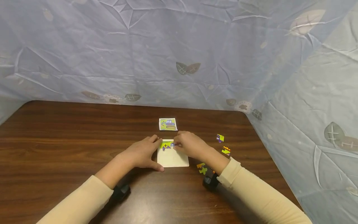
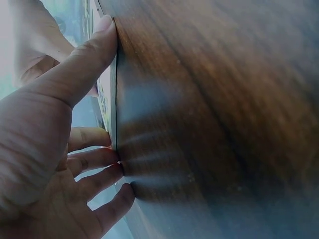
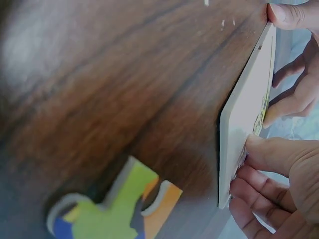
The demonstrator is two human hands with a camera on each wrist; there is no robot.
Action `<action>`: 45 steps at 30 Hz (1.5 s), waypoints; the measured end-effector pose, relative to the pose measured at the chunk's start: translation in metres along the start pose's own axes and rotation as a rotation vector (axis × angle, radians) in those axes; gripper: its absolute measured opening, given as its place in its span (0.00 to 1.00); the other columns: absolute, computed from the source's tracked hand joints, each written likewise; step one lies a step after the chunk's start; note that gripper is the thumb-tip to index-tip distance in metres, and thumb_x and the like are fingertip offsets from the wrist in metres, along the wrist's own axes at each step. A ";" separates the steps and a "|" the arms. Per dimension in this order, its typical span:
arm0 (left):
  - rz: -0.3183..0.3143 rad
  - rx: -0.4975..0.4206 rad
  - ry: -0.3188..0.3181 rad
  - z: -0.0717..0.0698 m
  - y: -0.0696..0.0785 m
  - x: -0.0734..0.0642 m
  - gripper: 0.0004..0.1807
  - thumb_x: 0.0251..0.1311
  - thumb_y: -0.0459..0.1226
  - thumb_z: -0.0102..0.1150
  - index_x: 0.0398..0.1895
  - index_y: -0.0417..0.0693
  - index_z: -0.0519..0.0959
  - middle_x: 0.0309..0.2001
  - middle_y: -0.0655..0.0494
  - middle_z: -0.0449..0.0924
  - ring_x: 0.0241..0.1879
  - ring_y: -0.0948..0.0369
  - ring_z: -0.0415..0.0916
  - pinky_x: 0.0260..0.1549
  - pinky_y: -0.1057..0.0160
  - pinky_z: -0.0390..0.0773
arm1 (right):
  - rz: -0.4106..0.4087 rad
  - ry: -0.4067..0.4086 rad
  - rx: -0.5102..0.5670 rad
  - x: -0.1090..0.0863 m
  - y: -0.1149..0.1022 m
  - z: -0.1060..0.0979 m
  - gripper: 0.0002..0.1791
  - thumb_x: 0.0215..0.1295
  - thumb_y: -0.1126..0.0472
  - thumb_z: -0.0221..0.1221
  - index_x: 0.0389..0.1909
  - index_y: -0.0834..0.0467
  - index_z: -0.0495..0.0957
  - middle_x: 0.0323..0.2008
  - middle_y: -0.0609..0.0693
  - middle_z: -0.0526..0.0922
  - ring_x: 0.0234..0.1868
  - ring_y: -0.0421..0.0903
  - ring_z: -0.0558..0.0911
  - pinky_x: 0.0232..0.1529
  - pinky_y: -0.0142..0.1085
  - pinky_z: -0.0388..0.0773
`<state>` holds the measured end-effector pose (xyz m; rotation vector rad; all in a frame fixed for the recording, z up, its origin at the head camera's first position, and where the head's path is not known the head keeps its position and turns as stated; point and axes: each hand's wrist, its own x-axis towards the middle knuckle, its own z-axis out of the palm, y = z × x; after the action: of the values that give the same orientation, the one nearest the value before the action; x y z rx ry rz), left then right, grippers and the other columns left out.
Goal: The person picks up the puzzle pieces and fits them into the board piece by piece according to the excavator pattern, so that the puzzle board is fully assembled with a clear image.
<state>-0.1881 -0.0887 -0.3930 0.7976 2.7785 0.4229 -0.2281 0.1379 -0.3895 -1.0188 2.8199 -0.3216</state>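
- Near right, a knobbed green-and-orange jigsaw piece (image 1: 202, 169) lies on the glossy wood-grain table (image 1: 70, 143).
- The left hand (image 1: 142, 152), fingers extended, touches the flat cream puzzle board's (image 1: 172, 159) left edge.
- The right hand (image 1: 192, 145) pinches a small purple-edged piece (image 1: 172, 145) on the board's far side.
- Far: a rectangular picture card (image 1: 168, 124), then wrinkled leaf-print fabric (image 1: 153, 56).

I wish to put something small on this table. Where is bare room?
The widest bare patch is between the left hand and the left edge of the table. Another lies this side of the board, between the sleeves. It is crowded around the board: right hand over it, picture card beyond, loose puzzle pieces to the right.
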 end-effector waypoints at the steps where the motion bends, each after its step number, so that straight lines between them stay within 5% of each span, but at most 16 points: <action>1: 0.000 0.001 0.000 0.000 0.000 0.000 0.62 0.47 0.64 0.78 0.77 0.36 0.65 0.72 0.40 0.69 0.72 0.44 0.70 0.62 0.40 0.79 | 0.001 0.003 -0.006 0.000 0.000 0.000 0.06 0.70 0.60 0.68 0.42 0.57 0.90 0.40 0.48 0.86 0.37 0.41 0.80 0.40 0.34 0.81; 12: 0.010 0.001 -0.004 0.003 0.000 0.003 0.62 0.46 0.65 0.78 0.77 0.37 0.66 0.72 0.42 0.69 0.71 0.44 0.70 0.62 0.40 0.79 | -0.055 -0.010 -0.131 -0.006 -0.003 0.000 0.06 0.73 0.60 0.64 0.40 0.56 0.89 0.38 0.51 0.82 0.37 0.46 0.81 0.40 0.38 0.83; 22: 0.011 0.014 -0.007 0.003 0.001 0.004 0.61 0.45 0.66 0.78 0.76 0.37 0.67 0.69 0.44 0.70 0.68 0.45 0.72 0.59 0.40 0.81 | -0.009 -0.036 0.062 -0.004 0.006 -0.002 0.08 0.71 0.62 0.66 0.46 0.59 0.89 0.41 0.50 0.84 0.37 0.42 0.78 0.42 0.35 0.80; 31: -0.005 0.015 -0.018 0.001 0.003 0.003 0.62 0.45 0.65 0.78 0.75 0.35 0.66 0.68 0.44 0.71 0.69 0.45 0.72 0.59 0.39 0.81 | -0.120 -0.014 0.170 -0.018 0.026 -0.015 0.14 0.76 0.64 0.59 0.57 0.64 0.84 0.48 0.55 0.85 0.44 0.45 0.82 0.47 0.36 0.84; 35: -0.016 0.010 -0.026 0.000 0.004 0.002 0.63 0.45 0.65 0.78 0.76 0.35 0.65 0.70 0.43 0.69 0.71 0.44 0.70 0.62 0.38 0.79 | -0.068 0.046 0.218 -0.032 0.045 -0.026 0.16 0.77 0.62 0.58 0.59 0.66 0.82 0.50 0.56 0.85 0.46 0.47 0.84 0.49 0.41 0.85; 45: -0.016 0.001 -0.018 -0.001 0.002 0.002 0.63 0.46 0.65 0.78 0.77 0.35 0.65 0.69 0.43 0.70 0.70 0.45 0.71 0.61 0.38 0.80 | 0.163 0.077 0.110 -0.075 0.125 -0.037 0.17 0.75 0.62 0.61 0.57 0.68 0.80 0.53 0.64 0.83 0.52 0.60 0.84 0.53 0.55 0.83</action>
<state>-0.1888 -0.0864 -0.3915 0.7745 2.7671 0.4093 -0.2545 0.2856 -0.3800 -0.7652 2.8921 -0.5013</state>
